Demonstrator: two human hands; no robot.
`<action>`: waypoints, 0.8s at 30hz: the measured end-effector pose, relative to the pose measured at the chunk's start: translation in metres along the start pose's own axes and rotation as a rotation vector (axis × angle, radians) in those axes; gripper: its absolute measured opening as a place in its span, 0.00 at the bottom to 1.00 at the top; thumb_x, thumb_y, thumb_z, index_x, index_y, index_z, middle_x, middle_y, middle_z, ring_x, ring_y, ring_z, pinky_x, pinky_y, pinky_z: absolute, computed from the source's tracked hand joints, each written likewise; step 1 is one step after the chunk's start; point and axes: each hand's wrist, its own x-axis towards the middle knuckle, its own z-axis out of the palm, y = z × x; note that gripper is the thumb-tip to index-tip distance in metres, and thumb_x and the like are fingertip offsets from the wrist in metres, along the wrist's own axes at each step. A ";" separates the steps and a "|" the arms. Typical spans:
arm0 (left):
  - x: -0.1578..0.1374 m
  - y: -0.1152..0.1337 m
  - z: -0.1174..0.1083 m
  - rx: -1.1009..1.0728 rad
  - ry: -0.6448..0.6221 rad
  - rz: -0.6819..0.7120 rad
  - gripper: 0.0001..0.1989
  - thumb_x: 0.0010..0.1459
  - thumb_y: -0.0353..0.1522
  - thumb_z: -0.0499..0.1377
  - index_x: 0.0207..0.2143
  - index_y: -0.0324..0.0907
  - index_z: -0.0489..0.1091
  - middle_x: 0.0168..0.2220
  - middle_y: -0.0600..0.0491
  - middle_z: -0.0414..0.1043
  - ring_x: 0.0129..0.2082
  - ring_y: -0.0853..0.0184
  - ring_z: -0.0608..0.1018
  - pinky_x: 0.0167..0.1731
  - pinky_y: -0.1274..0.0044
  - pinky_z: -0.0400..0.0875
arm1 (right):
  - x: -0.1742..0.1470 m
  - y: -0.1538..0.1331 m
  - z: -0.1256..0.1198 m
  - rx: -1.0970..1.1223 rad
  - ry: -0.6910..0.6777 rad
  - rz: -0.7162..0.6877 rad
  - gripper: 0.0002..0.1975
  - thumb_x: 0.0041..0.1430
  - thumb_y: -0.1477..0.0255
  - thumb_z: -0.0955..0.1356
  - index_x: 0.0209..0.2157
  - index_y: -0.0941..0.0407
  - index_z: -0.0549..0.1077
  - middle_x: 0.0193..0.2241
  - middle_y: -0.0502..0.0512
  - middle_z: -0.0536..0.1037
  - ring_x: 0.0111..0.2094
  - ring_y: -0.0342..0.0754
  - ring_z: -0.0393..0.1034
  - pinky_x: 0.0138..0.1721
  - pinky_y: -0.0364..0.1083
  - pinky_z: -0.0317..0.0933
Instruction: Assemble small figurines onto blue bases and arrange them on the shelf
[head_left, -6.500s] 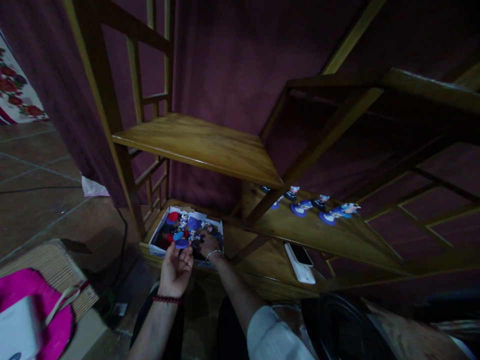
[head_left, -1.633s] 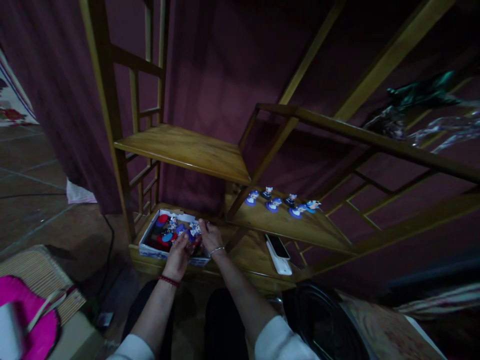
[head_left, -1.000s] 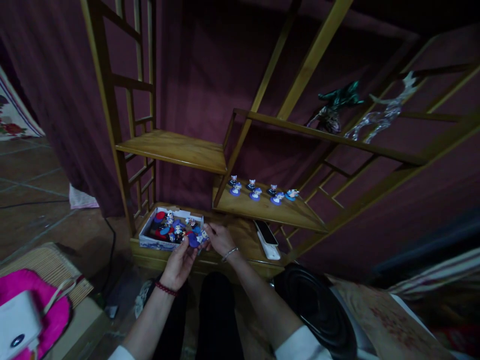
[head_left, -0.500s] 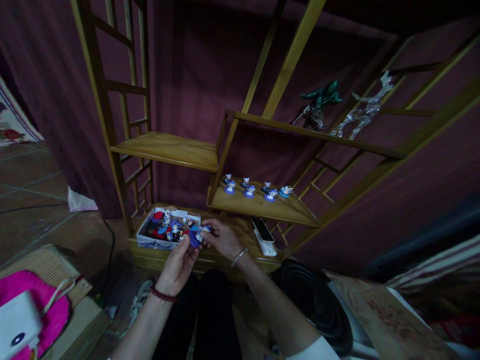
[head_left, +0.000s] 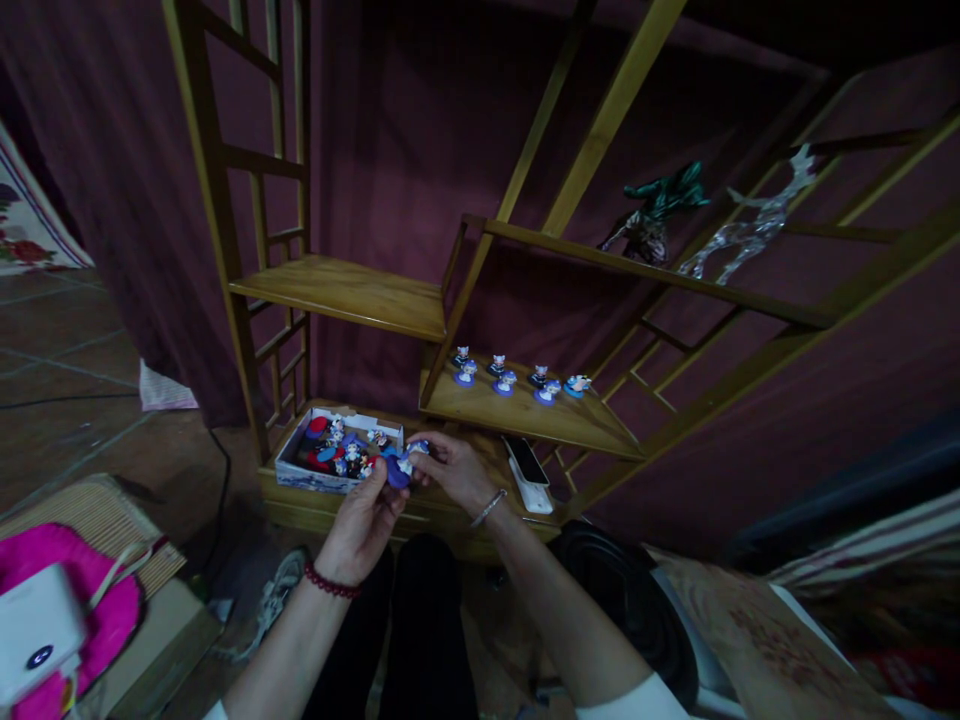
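Both hands meet at a small purple-and-white figurine [head_left: 405, 464] in front of the lower shelf. My left hand [head_left: 366, 522] pinches its round purple base between thumb and fingers. My right hand [head_left: 454, 470] has its fingers closed on the figurine's upper part. Just left of them, an open box [head_left: 300, 480] holds several more figurines and loose red and blue round bases. On the small raised shelf [head_left: 517, 418] stand several figurines in two rows, among them a purple-based one [head_left: 505, 383] and a blue-based one [head_left: 577, 385].
A phone [head_left: 527, 461] lies on a white object to the right of my hands. Higher up are a green figure [head_left: 660, 215] and a clear deer figure [head_left: 757, 225]. A wooden shelf [head_left: 345, 290] juts out above the box. At lower left a white device [head_left: 37, 635] rests on pink cloth.
The view has shifted slightly, so the shelf appears a little further right. Both hands still hold the figurine, whose angle differs only slightly.
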 end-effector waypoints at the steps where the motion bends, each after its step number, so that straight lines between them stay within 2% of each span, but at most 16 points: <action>1: 0.000 0.000 0.000 0.002 -0.002 0.003 0.06 0.51 0.30 0.58 0.29 0.35 0.70 0.29 0.51 0.72 0.27 0.74 0.72 0.26 0.82 0.69 | 0.000 0.000 0.000 0.005 0.000 -0.001 0.14 0.47 0.65 0.68 0.37 0.57 0.71 0.20 0.45 0.70 0.19 0.37 0.63 0.21 0.37 0.59; 6: -0.003 0.000 0.000 0.004 -0.062 -0.019 0.07 0.51 0.32 0.58 0.29 0.35 0.70 0.27 0.51 0.71 0.25 0.74 0.72 0.24 0.83 0.68 | -0.002 -0.001 0.000 0.023 -0.010 -0.005 0.16 0.45 0.64 0.69 0.36 0.56 0.71 0.20 0.46 0.71 0.19 0.38 0.63 0.22 0.38 0.60; 14: -0.005 0.000 0.001 0.028 -0.091 -0.042 0.10 0.51 0.34 0.58 0.31 0.35 0.70 0.28 0.49 0.72 0.24 0.74 0.71 0.21 0.84 0.65 | -0.004 0.000 0.000 0.033 -0.001 -0.021 0.16 0.45 0.65 0.69 0.37 0.56 0.71 0.20 0.46 0.71 0.20 0.39 0.64 0.23 0.39 0.61; 24: -0.006 -0.002 0.002 -0.006 -0.043 -0.070 0.08 0.54 0.32 0.54 0.31 0.35 0.69 0.27 0.49 0.70 0.24 0.74 0.71 0.22 0.83 0.66 | -0.007 -0.002 -0.003 0.008 -0.013 -0.040 0.15 0.46 0.65 0.69 0.37 0.57 0.71 0.19 0.46 0.70 0.19 0.38 0.63 0.22 0.38 0.60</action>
